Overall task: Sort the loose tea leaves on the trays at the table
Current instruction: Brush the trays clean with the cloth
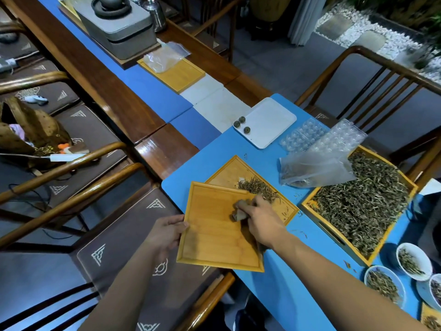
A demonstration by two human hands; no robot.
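Head view: tea sorting on a blue-topped table (298, 295).

Biggest is the heaped tray (307, 203) of loose tea leaves (362, 201) at right. Nearer, the left hand (164, 231) grips a bare wooden tray (214, 244) by its edge, overlapping a second tray (229, 172) holding a small leaf pile (257, 188). The right hand (259, 217) has fingers clamped on a brown cloth (238, 212).

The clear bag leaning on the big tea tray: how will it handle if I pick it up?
The clear bag looks like thin film, so probably floppy and sagging. Few leaves show inside, so likely light. Its edge lies over the big tea tray, so lifting might drag loose leaves.
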